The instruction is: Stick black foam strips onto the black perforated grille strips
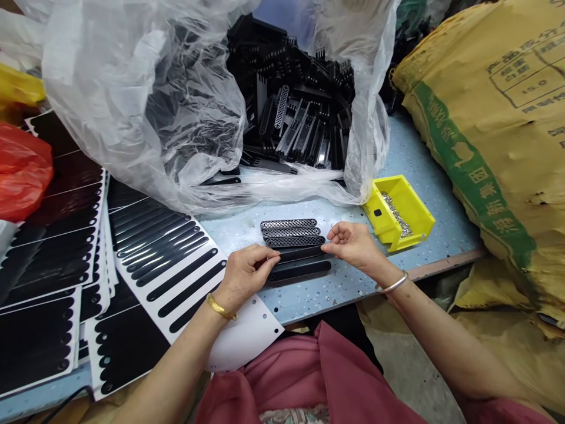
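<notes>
A long black adhesive strip (pixel 301 254) is stretched between my two hands, just above the light blue speckled table. My left hand (pixel 246 272) pinches its left end between thumb and fingers. The right end is pinched by my right hand (pixel 354 247), whose other fingers curl loosely. Directly beyond the strip lie several black bars with a mesh pattern (pixel 291 231), side by side. A smooth black bar (pixel 300 271) rests on the near side. To the left, a white backing sheet (pixel 185 265) carries rows of similar black strips, with bare white gaps between some of them.
A large clear plastic bag (pixel 110 100) spills black plastic parts (pixel 304 112) at the back. On the right are a yellow bin (pixel 412 221) of small metal pieces and a big yellow sack (pixel 494 118). Stacked black strip sheets (pixel 39 330) and a red bag (pixel 22 171) lie left.
</notes>
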A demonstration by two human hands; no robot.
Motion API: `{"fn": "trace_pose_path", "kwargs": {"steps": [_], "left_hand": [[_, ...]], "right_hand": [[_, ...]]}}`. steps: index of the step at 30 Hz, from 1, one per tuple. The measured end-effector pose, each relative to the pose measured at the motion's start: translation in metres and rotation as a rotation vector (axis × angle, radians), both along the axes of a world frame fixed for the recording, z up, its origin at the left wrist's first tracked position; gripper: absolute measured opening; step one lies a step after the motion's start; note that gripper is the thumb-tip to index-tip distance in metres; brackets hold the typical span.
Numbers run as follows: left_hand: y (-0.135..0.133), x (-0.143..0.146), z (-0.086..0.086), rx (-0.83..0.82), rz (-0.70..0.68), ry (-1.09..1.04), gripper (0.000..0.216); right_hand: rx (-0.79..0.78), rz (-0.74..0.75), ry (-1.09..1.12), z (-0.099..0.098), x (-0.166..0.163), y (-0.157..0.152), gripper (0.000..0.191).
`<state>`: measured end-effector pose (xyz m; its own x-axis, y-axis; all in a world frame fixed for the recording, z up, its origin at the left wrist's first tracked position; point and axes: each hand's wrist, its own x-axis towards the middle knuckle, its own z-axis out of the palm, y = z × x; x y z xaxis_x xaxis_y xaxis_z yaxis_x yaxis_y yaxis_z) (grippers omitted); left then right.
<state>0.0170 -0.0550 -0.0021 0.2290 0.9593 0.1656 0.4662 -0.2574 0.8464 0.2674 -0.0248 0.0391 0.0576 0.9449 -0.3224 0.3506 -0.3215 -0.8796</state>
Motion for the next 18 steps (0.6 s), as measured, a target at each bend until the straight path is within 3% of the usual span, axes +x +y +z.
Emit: {"fn": "trace_pose_path", "kwargs": {"steps": [8, 18], "left_hand": [[0.0, -0.0006, -0.0017, -0.018, -0.007, -0.018, 0.011], [0.0, -0.0012, -0.0018, -0.016, -0.017, -0.018, 0.011]], "right_hand": [[0.011, 0.054, -0.035, 0.0045, 0.0009, -0.0014, 0.024], [0.022, 0.083, -0.073, -0.0039, 0.002, 0.0006, 0.021]]}}
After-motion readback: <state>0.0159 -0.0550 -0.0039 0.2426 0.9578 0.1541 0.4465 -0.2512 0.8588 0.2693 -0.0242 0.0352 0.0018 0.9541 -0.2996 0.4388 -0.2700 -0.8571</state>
